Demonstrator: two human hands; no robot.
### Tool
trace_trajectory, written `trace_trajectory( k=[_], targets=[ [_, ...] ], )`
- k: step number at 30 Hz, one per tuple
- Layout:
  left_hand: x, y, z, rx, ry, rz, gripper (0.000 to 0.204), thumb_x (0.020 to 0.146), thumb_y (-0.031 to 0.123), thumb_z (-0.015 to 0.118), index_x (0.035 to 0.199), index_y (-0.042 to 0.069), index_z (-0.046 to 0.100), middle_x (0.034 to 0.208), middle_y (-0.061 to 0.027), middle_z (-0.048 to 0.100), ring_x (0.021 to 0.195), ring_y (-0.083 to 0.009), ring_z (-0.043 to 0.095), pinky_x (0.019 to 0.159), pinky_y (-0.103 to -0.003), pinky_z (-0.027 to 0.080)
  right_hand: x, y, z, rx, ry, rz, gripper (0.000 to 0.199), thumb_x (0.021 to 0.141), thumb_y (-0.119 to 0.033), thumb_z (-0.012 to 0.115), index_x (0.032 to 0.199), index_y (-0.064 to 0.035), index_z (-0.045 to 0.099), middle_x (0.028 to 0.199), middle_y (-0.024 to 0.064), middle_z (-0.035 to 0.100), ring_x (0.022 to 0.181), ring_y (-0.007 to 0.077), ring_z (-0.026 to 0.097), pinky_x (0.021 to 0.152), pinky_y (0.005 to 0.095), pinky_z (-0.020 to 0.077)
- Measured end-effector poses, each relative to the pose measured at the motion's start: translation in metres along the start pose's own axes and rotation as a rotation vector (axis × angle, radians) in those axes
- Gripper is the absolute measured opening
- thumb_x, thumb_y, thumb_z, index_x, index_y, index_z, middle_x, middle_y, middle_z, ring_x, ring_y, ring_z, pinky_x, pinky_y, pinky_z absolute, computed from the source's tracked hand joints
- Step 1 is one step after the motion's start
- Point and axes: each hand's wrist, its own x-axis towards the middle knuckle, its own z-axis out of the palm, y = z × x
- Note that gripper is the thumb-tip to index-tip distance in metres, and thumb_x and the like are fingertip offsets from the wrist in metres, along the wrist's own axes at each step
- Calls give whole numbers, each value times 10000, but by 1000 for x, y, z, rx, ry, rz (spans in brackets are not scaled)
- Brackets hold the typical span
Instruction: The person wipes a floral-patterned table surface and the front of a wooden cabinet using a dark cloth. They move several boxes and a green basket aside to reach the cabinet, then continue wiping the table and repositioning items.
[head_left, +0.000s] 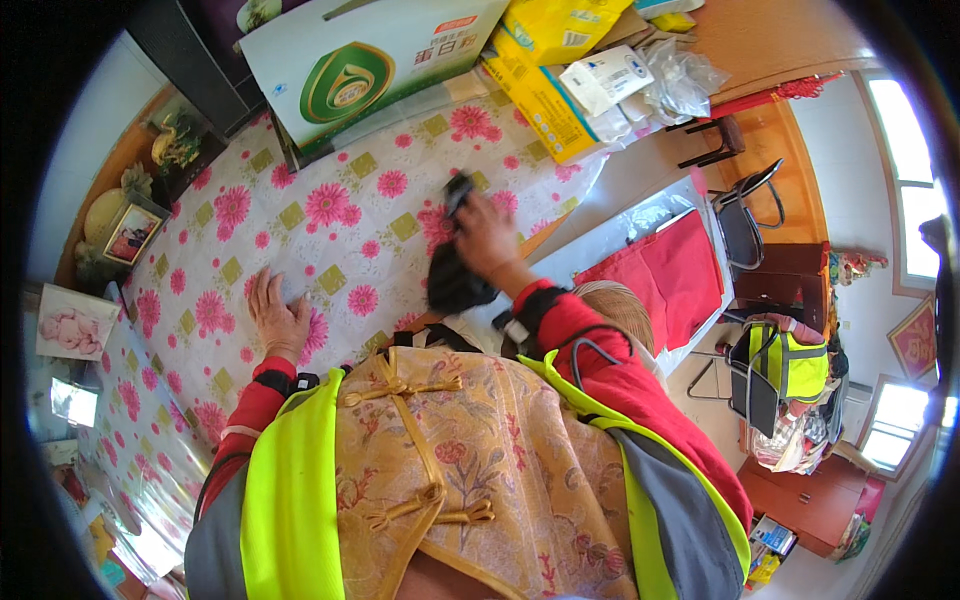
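So, a dark cloth [452, 272] is gripped in the right hand [484, 236] and pressed down on the flowered tablecloth [340, 215], fingers closed around the bunched fabric, with one end of it poking out past the fingertips and the rest hanging toward the wrist. The cloth is found near the right-hand edge of the table, just in from where the covering drops over the side. The left hand [278, 315] is laid flat on the tablecloth, fingers spread wide, nothing held, well apart from the other hand.

Room-wise: a good open stretch of pink-flower pattern is left between the two hands and out to the left, all the way toward the framed photo [129, 232] at the far left edge. The far side is pretty crowded though, a big white and green box [370, 65] is parked along that edge, with a yellow carton [545, 95] and a crinkly clear plastic bag [680, 80] just beside it on the right. Off the right edge, floor is seen, and a red cloth [675, 275] is draped on a lower surface near a black chair [745, 215]. The near edge is hidden by the yellow vest [295, 490].
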Motion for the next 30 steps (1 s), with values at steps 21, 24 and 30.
trace_trajectory(
  k=[21, 24, 30],
  targets=[
    [3, -2, -3, 66, -42, 75, 637, 785, 245, 700, 1327, 37, 439, 1468, -208, 405, 1372, -413, 353, 1146, -552, 256, 71, 64, -10, 26, 293, 238, 568, 785, -170, 626, 1344, -153, 529, 1420, 146, 492, 1332, 386, 424, 1058, 548, 364],
    [3, -5, 0, 65, -21, 92, 632, 787, 249, 693, 1320, 27, 437, 1461, -210, 411, 1365, -410, 366, 1143, -554, 267, 63, 73, -14, 158, 349, 322, 567, 769, -186, 647, 1324, -125, 549, 1423, 177, 492, 1289, 412, 454, 1033, 539, 403],
    [5, -8, 5, 103, -3, 123, 607, 815, 255, 659, 1331, 24, 438, 1449, -208, 427, 1361, -405, 375, 1144, -552, 278, -12, 17, -4, 136, 172, -6, 553, 700, -178, 696, 1248, -177, 623, 1373, 107, 527, 1275, 384, 456, 1039, 523, 383]
  ],
)
